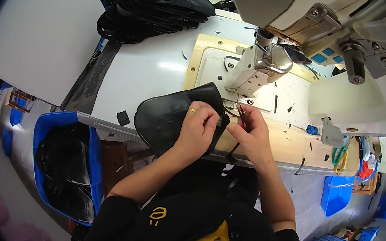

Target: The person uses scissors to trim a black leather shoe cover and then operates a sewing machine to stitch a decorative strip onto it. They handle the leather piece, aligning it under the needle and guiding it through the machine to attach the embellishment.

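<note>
A black, smooth leather-like piece point(162, 116) with a rounded end lies at the front edge of the table, in front of the sewing machine point(262, 64). My left hand point(198, 128), a ring on one finger, is closed on its right edge. Just to the right, my right hand point(253, 132) pinches a thin dark strip point(241, 112); whether it is a strap or a slim tool I cannot tell. Another narrow dark end point(233, 153) hangs below that hand over the table edge. Between the hands the piece's edge is bunched and partly hidden by my fingers.
Stacked black curved pieces point(155, 12) lie at the back left. A blue bin point(40, 150) of black pieces stands at lower left. Right of my hands are green- and yellow-handled scissors point(340, 160) and a blue tray point(337, 196). Dark scraps point(123, 118) litter the white table point(141, 73).
</note>
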Demonstrator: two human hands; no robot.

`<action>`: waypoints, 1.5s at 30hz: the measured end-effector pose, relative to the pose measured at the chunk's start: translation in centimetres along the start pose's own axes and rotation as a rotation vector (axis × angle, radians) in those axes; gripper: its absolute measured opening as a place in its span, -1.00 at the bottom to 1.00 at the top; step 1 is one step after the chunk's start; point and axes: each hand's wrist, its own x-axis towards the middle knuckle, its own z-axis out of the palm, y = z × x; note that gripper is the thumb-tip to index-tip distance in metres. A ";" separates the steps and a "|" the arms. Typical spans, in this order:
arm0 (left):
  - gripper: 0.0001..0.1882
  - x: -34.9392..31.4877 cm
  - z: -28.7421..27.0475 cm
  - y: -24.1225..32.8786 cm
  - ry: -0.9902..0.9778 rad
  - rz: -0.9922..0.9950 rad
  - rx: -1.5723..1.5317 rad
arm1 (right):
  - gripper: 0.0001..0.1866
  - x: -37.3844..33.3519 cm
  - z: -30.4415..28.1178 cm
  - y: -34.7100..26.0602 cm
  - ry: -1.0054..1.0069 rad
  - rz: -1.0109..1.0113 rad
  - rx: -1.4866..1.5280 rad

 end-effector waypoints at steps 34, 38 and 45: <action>-0.94 0.4 1.5 0.4 -0.095 0.087 0.140 | -0.79 0.1 -1.7 -2.4 -0.048 -0.517 -1.140; -0.95 0.1 1.2 0.6 -0.070 0.070 0.079 | -0.84 -0.2 -1.7 -1.1 0.050 -0.172 -0.564; -0.93 -0.4 0.2 0.9 -0.075 -0.137 -0.118 | -0.80 1.4 -0.4 0.1 -0.218 0.227 0.096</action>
